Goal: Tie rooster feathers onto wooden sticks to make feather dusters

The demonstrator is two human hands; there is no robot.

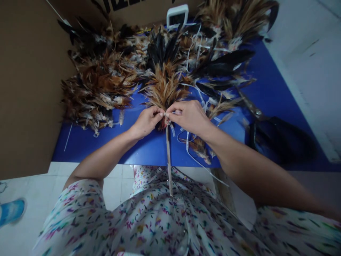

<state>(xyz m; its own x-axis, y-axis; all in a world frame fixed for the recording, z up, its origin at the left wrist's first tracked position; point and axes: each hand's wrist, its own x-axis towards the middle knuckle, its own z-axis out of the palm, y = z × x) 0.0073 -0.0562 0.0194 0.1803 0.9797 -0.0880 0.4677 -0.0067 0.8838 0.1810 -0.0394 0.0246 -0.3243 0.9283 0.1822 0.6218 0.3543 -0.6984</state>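
Observation:
A feather duster [165,85] of brown and black feathers lies in the middle of the blue table, its thin wooden stick [168,160] pointing toward my body over the table's edge. My left hand [147,120] pinches at the base of the feathers, where they meet the stick. From the other side my right hand [188,113] pinches at the same spot, fingertips touching those of the left. What lies between the fingertips is too small to make out; a bit of pale strip shows just below them.
Heaps of loose feathers [101,85] cover the left and back. Large scissors [263,121] with dark handles lie at the right. White strings [197,92] tangle beside the duster. A white device [177,17] stands at the back, and cardboard [32,81] walls the left side.

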